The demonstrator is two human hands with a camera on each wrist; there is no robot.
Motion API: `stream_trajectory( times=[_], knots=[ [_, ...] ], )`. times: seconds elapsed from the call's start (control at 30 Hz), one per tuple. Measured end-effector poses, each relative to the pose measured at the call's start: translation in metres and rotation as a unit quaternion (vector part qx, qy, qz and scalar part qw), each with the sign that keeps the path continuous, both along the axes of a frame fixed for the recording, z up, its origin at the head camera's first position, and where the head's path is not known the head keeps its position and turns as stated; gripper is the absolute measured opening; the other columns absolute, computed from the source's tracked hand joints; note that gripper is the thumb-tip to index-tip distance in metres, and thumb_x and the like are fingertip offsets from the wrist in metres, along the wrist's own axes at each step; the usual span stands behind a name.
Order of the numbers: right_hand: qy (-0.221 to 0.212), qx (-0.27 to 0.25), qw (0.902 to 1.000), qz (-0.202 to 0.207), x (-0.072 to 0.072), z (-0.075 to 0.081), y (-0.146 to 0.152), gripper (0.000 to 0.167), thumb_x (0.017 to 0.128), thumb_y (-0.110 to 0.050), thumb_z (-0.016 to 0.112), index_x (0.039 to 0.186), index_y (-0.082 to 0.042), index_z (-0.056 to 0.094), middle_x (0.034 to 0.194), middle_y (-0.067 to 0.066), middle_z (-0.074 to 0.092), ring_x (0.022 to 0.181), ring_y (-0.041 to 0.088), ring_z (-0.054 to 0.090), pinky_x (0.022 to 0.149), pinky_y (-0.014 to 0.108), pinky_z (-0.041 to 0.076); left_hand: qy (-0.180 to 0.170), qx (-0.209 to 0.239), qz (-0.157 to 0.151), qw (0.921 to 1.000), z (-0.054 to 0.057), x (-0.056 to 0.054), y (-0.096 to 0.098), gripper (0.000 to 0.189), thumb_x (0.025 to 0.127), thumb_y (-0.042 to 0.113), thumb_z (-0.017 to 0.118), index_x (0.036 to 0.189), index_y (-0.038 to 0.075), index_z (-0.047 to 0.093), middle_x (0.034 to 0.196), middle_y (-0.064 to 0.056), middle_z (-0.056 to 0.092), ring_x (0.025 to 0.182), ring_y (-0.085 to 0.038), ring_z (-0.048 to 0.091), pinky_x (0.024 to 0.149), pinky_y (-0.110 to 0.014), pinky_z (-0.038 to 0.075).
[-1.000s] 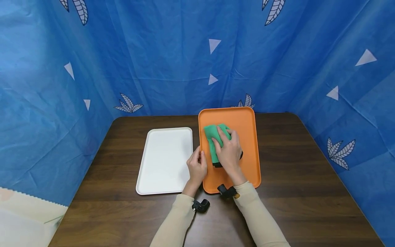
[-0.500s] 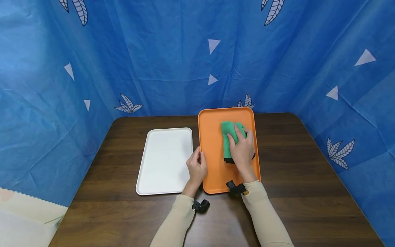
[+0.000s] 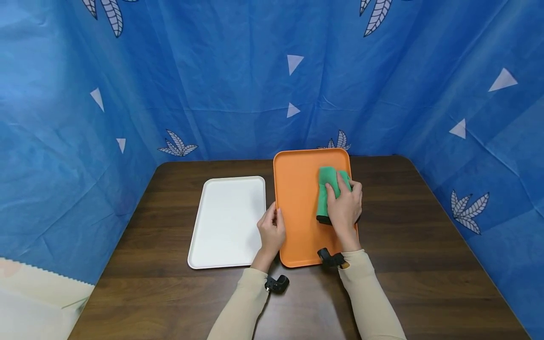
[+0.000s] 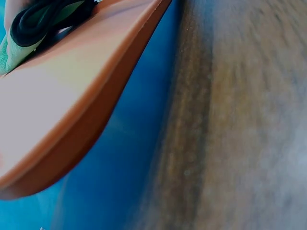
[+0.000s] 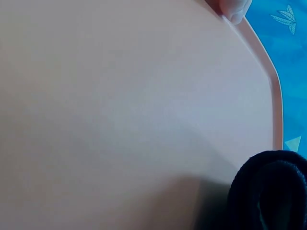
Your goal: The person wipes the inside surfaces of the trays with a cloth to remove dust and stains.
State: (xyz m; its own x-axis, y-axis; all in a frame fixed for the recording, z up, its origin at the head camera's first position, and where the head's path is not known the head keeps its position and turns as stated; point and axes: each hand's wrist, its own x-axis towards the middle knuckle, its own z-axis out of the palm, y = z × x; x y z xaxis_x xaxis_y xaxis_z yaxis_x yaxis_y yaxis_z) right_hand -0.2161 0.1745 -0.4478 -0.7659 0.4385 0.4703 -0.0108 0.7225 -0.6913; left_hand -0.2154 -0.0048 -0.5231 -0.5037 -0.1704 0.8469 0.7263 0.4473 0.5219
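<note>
My left hand (image 3: 271, 231) pinches the left rim of an orange tray (image 3: 296, 193), thumb on the inside. Against the tray's right side, my right hand (image 3: 346, 208) holds a folded green cloth (image 3: 326, 182) with a black edge, fingers spread over it. Part of the cloth is hidden under that hand. In the left wrist view the tray's outer wall (image 4: 103, 105) runs diagonally, and the cloth's rolled black edge (image 4: 36, 26) shows at top left. The right wrist view has the tray floor (image 5: 120, 96), the black cloth edge (image 5: 271, 191) and a left fingertip (image 5: 234, 12) at the rim.
Left of the orange tray, a white tray (image 3: 229, 222) lies flat on the dark wooden table (image 3: 425, 255). A blue curtain (image 3: 238, 85) with leaf and triangle prints hangs behind and along the sides. Each wrist wears a black camera (image 3: 277, 284).
My right hand has slid the green cloth rightward across the orange tray, from near its middle to its right rim. The left hand and both trays have stayed in place.
</note>
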Motion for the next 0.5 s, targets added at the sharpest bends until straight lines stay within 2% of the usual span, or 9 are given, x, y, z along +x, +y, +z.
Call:
stream_trajectory(
  times=[0.5],
  knots=[
    [0.009, 0.004, 0.9999, -0.004, 0.002, 0.000, -0.010, 0.050, 0.095, -0.035, 0.063, 0.140, -0.014, 0.055, 0.127, 0.025, 0.047, 0.116, 0.037, 0.049, 0.072, 0.056, 0.049, 0.009, 0.009, -0.002, 0.9999, 0.001, 0.000, 0.001, 0.025, 0.082, -0.016, 0.061, 0.106, -0.012, 0.066, 0.066, -0.013, 0.060, 0.050, -0.016, 0.051, 0.046, -0.019, 0.041]
  ],
)
